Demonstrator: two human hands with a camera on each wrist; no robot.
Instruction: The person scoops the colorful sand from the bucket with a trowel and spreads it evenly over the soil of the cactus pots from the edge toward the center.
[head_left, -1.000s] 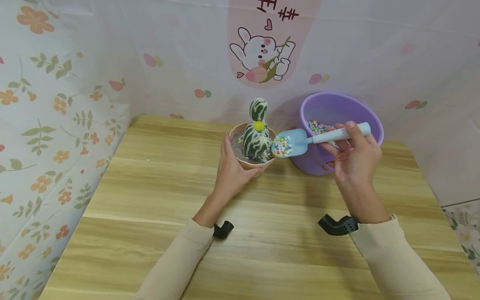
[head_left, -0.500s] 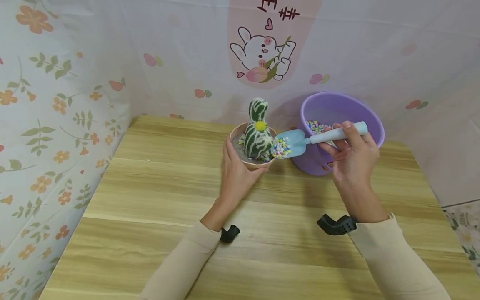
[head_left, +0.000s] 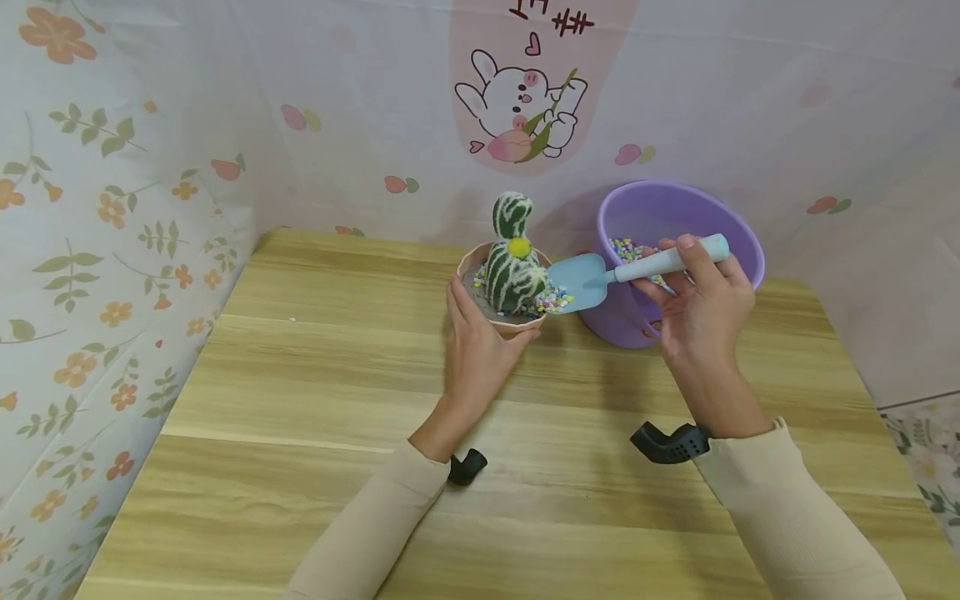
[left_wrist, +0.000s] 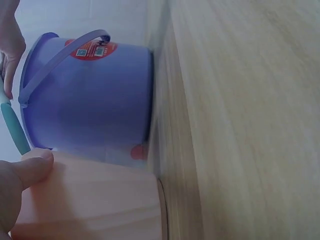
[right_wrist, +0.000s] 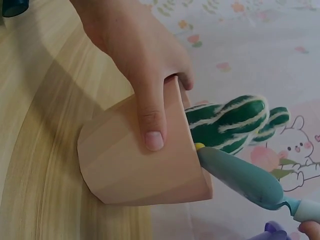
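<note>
In the head view a peach flowerpot [head_left: 504, 322] stands on the table, holding a grey filling and a green-and-white fuzzy cactus [head_left: 510, 279] with a yellow flower. My left hand [head_left: 480, 358] grips the pot from its near left side; the right wrist view shows the thumb [right_wrist: 151, 117] flat along the outer wall. My right hand [head_left: 705, 321] holds a light blue trowel [head_left: 585, 279] by its handle. The trowel's tip rests at the pot's right rim, and colourful pebbles [head_left: 553, 298] lie at that tip beside the cactus. The trowel blade is tilted down toward the pot.
A purple bucket [head_left: 618, 323] with more colourful pebbles [head_left: 626, 250] stands just right of the pot, below my right hand. Its handle [left_wrist: 60, 60] shows in the left wrist view. Behind the wooden table [head_left: 315, 375] hangs a printed cloth [head_left: 375, 100].
Pebbles have slid from the trowel's blade toward its tip and into the pot, baring most of the blade. The blade tilts down more. My left hand has shifted slightly right around the pot.
</note>
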